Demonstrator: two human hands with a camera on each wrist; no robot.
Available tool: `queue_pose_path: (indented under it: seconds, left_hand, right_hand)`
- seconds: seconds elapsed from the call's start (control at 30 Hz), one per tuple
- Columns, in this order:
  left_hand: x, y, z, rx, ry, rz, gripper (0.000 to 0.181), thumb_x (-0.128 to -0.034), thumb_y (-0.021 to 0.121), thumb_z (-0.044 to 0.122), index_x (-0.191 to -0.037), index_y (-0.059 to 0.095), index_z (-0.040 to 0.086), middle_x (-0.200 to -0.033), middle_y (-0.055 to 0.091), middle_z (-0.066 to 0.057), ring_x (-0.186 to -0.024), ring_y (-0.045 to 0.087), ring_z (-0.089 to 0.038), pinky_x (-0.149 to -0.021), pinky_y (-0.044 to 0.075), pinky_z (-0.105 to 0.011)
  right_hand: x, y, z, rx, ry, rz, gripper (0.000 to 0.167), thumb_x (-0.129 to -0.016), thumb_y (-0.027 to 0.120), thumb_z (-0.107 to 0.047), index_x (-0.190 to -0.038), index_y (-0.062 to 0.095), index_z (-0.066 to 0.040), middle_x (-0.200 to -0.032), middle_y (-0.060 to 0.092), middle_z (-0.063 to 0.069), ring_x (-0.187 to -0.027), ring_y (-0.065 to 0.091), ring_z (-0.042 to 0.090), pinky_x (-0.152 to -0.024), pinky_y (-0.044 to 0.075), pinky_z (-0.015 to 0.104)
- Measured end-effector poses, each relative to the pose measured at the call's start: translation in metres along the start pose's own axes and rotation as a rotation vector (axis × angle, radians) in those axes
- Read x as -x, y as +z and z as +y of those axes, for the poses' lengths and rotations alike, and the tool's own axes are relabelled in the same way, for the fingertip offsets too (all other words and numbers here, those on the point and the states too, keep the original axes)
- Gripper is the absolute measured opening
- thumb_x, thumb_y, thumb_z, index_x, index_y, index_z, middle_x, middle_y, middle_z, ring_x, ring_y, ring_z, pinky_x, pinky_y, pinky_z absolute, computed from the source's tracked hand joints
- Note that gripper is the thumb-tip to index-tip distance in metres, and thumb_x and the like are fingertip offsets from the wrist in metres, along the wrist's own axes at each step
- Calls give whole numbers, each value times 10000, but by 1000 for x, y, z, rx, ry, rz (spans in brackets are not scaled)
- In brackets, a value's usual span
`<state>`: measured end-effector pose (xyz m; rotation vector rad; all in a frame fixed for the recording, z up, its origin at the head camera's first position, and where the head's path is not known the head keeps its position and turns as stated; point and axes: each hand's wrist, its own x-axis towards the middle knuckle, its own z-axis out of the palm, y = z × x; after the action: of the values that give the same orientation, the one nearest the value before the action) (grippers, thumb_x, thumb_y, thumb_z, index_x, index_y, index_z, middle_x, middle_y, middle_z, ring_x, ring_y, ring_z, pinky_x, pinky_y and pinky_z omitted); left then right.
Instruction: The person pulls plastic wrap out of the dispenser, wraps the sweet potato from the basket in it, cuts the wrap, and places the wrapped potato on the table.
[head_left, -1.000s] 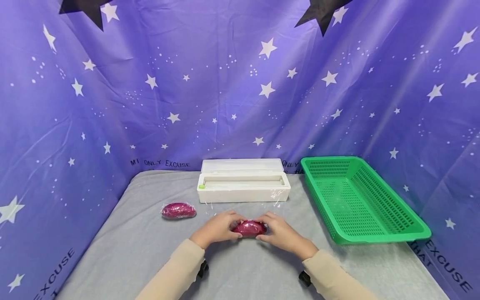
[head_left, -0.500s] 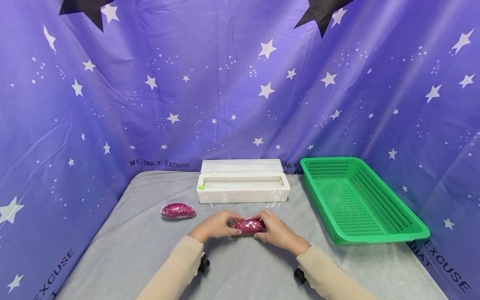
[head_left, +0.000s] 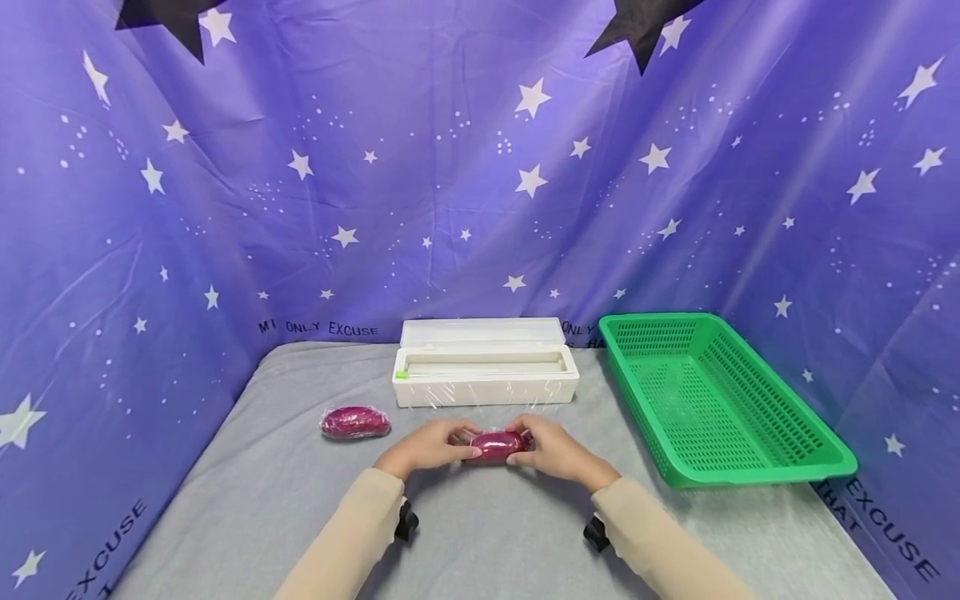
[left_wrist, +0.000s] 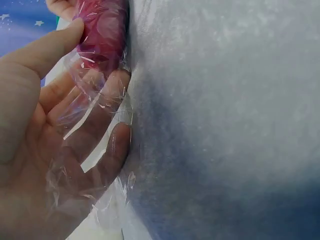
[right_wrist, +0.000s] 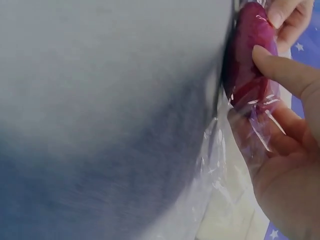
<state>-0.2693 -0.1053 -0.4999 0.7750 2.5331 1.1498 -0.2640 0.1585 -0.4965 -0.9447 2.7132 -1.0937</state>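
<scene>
A magenta sweet potato (head_left: 497,447) lies on the cloth in front of the white cling film dispenser (head_left: 487,393). My left hand (head_left: 429,445) holds its left end, and my right hand (head_left: 557,450) grips the right end. Thumbs press on its near side, with fingers reaching around the far side. Clear cling film (right_wrist: 214,157) covers it and stretches toward the dispenser. In the left wrist view, loose film (left_wrist: 102,100) juts past the end of the sweet potato and lies over the fingers. A second sweet potato (head_left: 356,422), wrapped in film, rests to the left.
To the right stands a green plastic basket (head_left: 648,433) with slotted walls. The dispenser's translucent lid (head_left: 482,332) is raised at the back, and a light green slider (head_left: 402,375) sits at its left end. A purple starry curtain (head_left: 420,192) encloses the table.
Both hands and the sweet potato have shifted slightly away from the body, toward the dispenser. It appears to have rolled, and the gap to the dispenser is smaller. The wrapped one stays put.
</scene>
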Motion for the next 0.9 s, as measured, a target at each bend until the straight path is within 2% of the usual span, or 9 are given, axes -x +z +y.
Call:
queue_pose_path:
  seconds: [0.13,0.33,0.43,0.5,0.67,0.9]
  left_hand:
    - [-1,-3,-1,17,-17,5,341,-955,684,311,-1208,656,84,-1093,722,-66,-921,670,-147,-845,535,-367]
    - [-4,-3,-5,30,-55,8,323,-974,651,343,-1181,678,97,-1033,716,-11,-824,633,-105,-736,529,-324]
    - [-7,-5,-6,16,-62,7,304,-991,621,360,-1154,688,112,-953,694,22,-789,615,-118,-721,522,-333]
    - [-8,-6,-5,-1,-71,12,310,-1002,598,382,-1144,695,125,-918,672,47,-806,600,-117,-755,512,-345]
    - [-10,-9,-4,-36,-98,26,332,-1026,542,428,-1086,713,149,-872,648,34,-811,564,-122,-775,483,-363]
    - [-13,-9,-5,-51,-105,43,334,-1040,515,427,-995,700,152,-832,644,-15,-753,549,-138,-716,468,-358]
  right_hand:
    - [-8,-7,3,-19,34,-51,411,-839,822,-187,-1163,649,-2,-1059,686,72,-901,652,180,-783,548,338]
    - [-15,-14,6,-32,60,-117,406,-859,803,-201,-1186,661,-8,-1033,676,55,-842,611,145,-725,519,309]
    - [-19,-18,6,-37,51,-139,388,-869,791,-216,-1173,677,-3,-1027,666,67,-864,602,178,-748,512,332]
    - [-22,-21,7,-30,44,-158,376,-876,781,-227,-1163,688,-1,-1012,665,62,-867,597,188,-757,511,342]
    - [-32,-28,9,-17,76,-244,373,-922,725,-260,-1193,680,-8,-990,671,9,-815,588,147,-752,511,348]
    - [-42,-38,5,6,190,-326,395,-938,703,-315,-1228,667,-48,-1096,668,18,-988,601,187,-936,483,446]
